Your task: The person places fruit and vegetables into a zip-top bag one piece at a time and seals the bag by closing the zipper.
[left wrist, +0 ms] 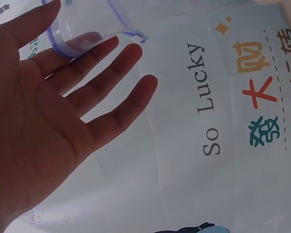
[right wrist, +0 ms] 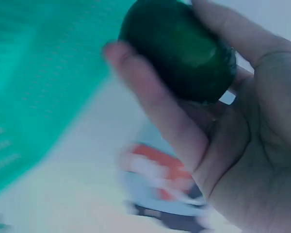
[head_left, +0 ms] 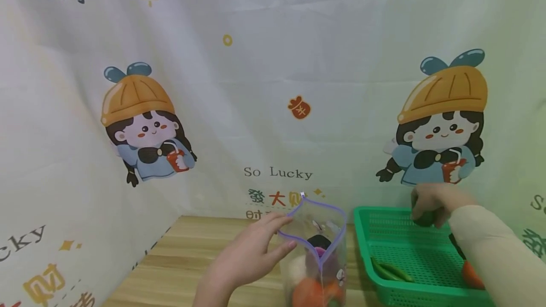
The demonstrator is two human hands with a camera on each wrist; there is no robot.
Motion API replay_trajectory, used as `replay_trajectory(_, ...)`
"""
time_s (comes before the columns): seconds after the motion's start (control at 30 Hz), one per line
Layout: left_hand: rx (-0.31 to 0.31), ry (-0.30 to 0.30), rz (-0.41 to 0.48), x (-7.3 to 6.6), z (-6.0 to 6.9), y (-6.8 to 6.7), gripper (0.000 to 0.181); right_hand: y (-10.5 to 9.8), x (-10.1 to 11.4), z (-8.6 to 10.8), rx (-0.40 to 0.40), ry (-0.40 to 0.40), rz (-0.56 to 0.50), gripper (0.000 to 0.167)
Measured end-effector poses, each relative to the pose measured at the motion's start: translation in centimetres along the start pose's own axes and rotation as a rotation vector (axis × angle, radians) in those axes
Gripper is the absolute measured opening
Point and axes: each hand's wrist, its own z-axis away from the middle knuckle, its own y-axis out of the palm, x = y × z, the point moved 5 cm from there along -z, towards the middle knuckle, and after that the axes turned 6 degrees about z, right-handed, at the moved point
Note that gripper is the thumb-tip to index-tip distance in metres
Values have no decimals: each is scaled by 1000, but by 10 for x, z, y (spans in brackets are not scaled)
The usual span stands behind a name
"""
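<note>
My right hand [head_left: 432, 203] grips a dark green, rounded, glossy vegetable [right wrist: 179, 53] over the far side of the green basket [head_left: 422, 250]; its exact kind is unclear. Fingers and thumb curl round it in the right wrist view. A clear zip bag [head_left: 313, 250] with a purple-edged mouth stands upright on the table, its top spread apart. Inside are an orange-red round thing [head_left: 308, 293], something pale, and a dark and purple piece. My left hand [head_left: 247, 252] touches the bag's mouth, its fingers extended and thumb apart in the left wrist view.
Green chili peppers [head_left: 392, 271] lie at the basket's left, and a red-orange vegetable [head_left: 471, 276] sits at its right, partly behind the right forearm. The wooden table [head_left: 204, 250] meets a printed cloth backdrop [head_left: 239, 122] behind the bag and basket.
</note>
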Motion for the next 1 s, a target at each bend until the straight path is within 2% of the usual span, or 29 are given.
replay_trajectory(0.03, 1, -2, -2, 0, 0, 0, 52, -9, -3, -9, -11, -30, -30, 36)
replay_trajectory(0.07, 2, -4, -3, 1, 0, 0, 52, -21, 6, -9, -31, -49, -28, 47)
replay_trajectory(0.1, 3, -7, -3, 1, 0, 0, 52, -30, 18, -8, -60, -82, -13, 50)
replay_trajectory(0.17, 0, -14, -5, 2, 1, 0, 53, -46, 48, 2, -155, -167, 16, 54)
replay_trajectory(0.27, -7, -21, -14, 1, 1, 0, 54, -61, 98, 27, -251, -328, -12, 52)
replay_trajectory(0.37, -19, -33, -25, 0, 0, 0, 56, -62, 145, 52, -300, -491, -54, 50)
replay_trajectory(0.43, -20, -47, -30, 0, 0, 0, 56, -57, 172, 66, -299, -582, -72, 49)
replay_trajectory(0.57, -8, -77, -26, 1, 1, 0, 58, -40, 213, 79, -327, -707, -2, 45)
replay_trajectory(0.73, 0, -82, -23, 2, 0, -1, 60, -16, 240, 73, -355, -767, 162, 43)
replay_trajectory(0.93, -1, -76, -40, 1, 1, -1, 60, 3, 240, 58, -228, -685, 168, 41)
replay_trajectory(1.0, -8, -75, -43, 1, 2, -2, 59, 6, 239, 55, -216, -672, 160, 40)
